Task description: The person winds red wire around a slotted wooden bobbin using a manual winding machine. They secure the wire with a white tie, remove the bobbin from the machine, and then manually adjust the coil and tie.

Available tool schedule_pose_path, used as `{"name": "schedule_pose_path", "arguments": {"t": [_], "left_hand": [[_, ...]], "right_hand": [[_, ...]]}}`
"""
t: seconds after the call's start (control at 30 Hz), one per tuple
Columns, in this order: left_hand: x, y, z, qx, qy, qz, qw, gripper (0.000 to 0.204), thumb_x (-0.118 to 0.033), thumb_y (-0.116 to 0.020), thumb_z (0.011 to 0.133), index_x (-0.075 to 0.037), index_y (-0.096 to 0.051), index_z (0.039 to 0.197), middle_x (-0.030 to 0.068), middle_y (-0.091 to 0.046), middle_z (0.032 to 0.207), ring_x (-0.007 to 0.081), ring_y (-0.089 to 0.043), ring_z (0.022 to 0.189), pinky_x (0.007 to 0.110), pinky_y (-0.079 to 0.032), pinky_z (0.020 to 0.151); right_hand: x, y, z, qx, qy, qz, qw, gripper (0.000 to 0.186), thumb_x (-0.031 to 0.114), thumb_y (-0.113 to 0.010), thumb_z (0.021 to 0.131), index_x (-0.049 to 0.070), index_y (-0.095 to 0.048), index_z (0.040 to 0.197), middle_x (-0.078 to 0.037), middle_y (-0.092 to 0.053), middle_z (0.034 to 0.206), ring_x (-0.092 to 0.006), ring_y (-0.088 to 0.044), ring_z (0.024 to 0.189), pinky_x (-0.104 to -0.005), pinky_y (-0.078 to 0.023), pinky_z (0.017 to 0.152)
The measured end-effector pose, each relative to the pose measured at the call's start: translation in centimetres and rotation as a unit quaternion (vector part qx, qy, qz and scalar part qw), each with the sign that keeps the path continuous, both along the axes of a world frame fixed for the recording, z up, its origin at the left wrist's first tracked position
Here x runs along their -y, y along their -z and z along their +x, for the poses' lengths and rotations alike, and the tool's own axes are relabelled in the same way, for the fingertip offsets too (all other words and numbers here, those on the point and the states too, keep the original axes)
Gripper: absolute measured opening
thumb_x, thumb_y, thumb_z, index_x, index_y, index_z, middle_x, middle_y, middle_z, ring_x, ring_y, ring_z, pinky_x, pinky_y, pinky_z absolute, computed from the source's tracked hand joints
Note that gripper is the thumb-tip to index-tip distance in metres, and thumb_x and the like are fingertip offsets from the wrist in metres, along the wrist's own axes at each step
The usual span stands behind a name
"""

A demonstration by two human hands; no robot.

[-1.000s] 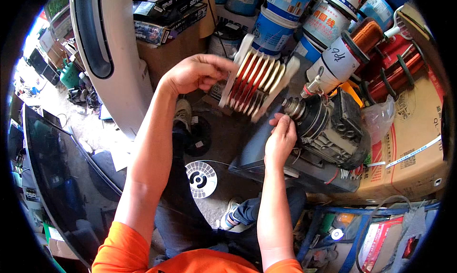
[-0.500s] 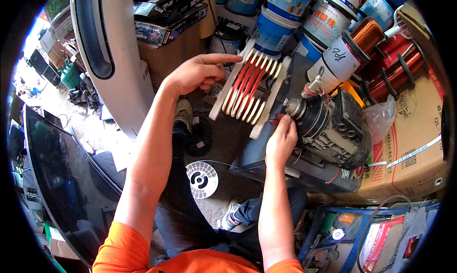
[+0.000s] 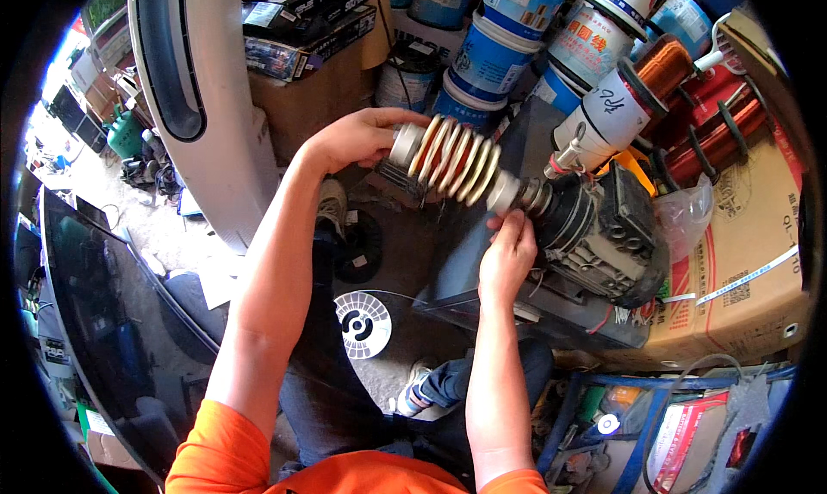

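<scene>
A ribbed, cream-coloured winding former (image 3: pixel 455 160) with red wire in its slots sits tilted on the shaft of a dark motor (image 3: pixel 594 236). My left hand (image 3: pixel 351 139) is closed around the former's left end block; some of its fingertips are hidden behind it. Just below the former's right end, my right hand (image 3: pixel 510 251) holds its thumb and fingers pressed together in a pinch. What lies in that pinch is too small to make out. The motor rests on a dark box-like stand (image 3: pixel 465 270).
Blue and white buckets (image 3: pixel 491 59) are stacked behind the motor. Copper wire spools (image 3: pixel 663 68) and a cardboard carton (image 3: pixel 732 261) stand to the right. A tall white appliance casing (image 3: pixel 233 167) rises at left. On the floor lies a white slotted disc (image 3: pixel 372 309).
The former has turned about the shaft, from its broad face to its narrow edge. My left hand has gone from a pointing finger to gripping its end. My right hand stays nearly in place.
</scene>
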State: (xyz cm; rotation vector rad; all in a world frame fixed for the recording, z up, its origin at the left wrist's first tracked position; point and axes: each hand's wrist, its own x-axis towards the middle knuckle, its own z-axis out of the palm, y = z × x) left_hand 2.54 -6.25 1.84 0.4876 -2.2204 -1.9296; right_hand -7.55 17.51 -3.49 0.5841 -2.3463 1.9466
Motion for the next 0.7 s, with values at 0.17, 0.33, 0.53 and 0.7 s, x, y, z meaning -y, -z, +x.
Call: {"name": "schedule_pose_path", "arguments": {"t": [0.17, 0.33, 0.53, 0.7], "left_hand": [[1.0, 0.2, 0.5, 0.062, 0.037, 0.006, 0.997, 0.029, -0.005, -0.051, 0.081, 0.0, -0.066, 0.105, -0.0024, -0.051, 0.068, 0.0043, -0.042, 0.053, 0.019, -0.032, 0.045], [0.9, -0.1, 0.9, -0.1, 0.056, 0.171, 0.979, 0.038, -0.001, -0.048, 0.086, -0.01, -0.066, 0.119, -0.0033, -0.053, 0.069, 0.0044, -0.038, 0.053, 0.019, -0.032, 0.047], [1.3, 1.0, 0.4, -0.027, 0.014, 0.047, 0.998, 0.042, -0.005, -0.049, 0.086, -0.008, -0.058, 0.127, -0.0043, -0.052, 0.068, 0.004, -0.041, 0.056, 0.019, -0.033, 0.049], [1.7, 1.3, 0.6, 0.024, 0.025, 0.019, 0.999, 0.03, -0.005, -0.052, 0.085, -0.005, -0.067, 0.111, -0.0045, -0.053, 0.066, 0.0034, -0.04, 0.054, 0.019, -0.032, 0.047]], "right_hand": [[0.0, -0.4, 0.2, -0.021, -0.002, -0.003, 1.0, 0.036, 0.026, -0.041, 0.101, -0.003, -0.061, 0.094, -0.009, -0.064, 0.078, -0.02, -0.06, 0.072, -0.0324, -0.047, 0.07], [-0.1, 0.0, -0.1, -0.009, 0.006, -0.008, 1.0, 0.037, 0.029, -0.042, 0.1, -0.001, -0.063, 0.094, -0.003, -0.06, 0.074, -0.0116, -0.048, 0.065, -0.0268, -0.038, 0.061], [0.2, -0.4, 0.4, 0.012, -0.002, -0.018, 1.0, 0.039, 0.029, -0.042, 0.1, -0.003, -0.062, 0.09, -0.005, -0.059, 0.073, -0.0131, -0.049, 0.064, -0.0281, -0.039, 0.061], [-0.1, -0.8, 0.3, -0.018, -0.002, 0.015, 1.0, 0.037, 0.027, -0.041, 0.101, -0.003, -0.061, 0.093, -0.009, -0.063, 0.076, -0.0183, -0.06, 0.072, -0.0317, -0.046, 0.069]]}}
